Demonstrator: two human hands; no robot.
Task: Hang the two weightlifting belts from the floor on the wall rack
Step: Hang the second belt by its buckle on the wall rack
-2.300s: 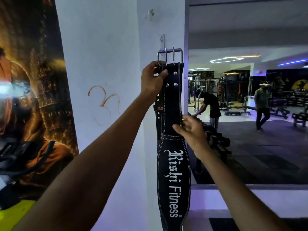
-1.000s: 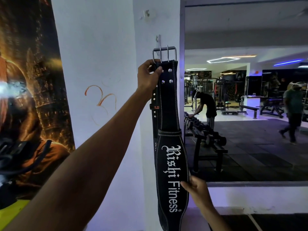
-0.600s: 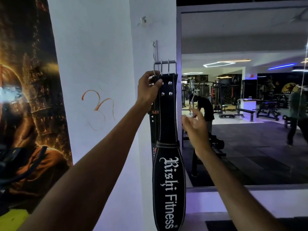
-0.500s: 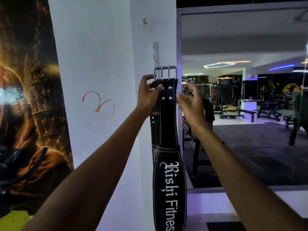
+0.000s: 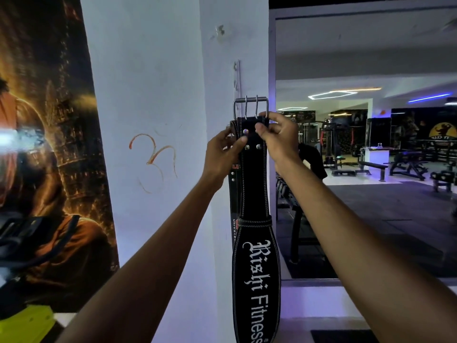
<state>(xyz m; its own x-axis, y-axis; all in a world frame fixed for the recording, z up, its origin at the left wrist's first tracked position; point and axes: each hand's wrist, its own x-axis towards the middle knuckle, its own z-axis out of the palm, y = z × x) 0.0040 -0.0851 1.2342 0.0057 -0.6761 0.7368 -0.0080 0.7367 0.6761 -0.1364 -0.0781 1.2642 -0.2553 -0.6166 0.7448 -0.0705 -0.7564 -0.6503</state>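
A black weightlifting belt (image 5: 254, 184) with white "Rishi Fitness" lettering hangs straight down in front of the white pillar. Its steel buckle (image 5: 250, 106) points up, just below the thin metal wall rack (image 5: 237, 78). My left hand (image 5: 223, 154) grips the belt's top on the left side. My right hand (image 5: 280, 138) pinches the top on the right, just under the buckle. Behind this belt the strap of a second black belt (image 5: 233, 191) hangs against the pillar, mostly hidden.
The white pillar (image 5: 158, 95) carries an orange scribble. A large poster (image 5: 49, 144) covers the wall at left. At right a wall mirror (image 5: 371, 169) reflects gym benches, a dumbbell rack and machines.
My right hand has risen from the belt's lower part to its top edge and closed on it beside the buckle. The buckle sits lower against the rack than a second ago.
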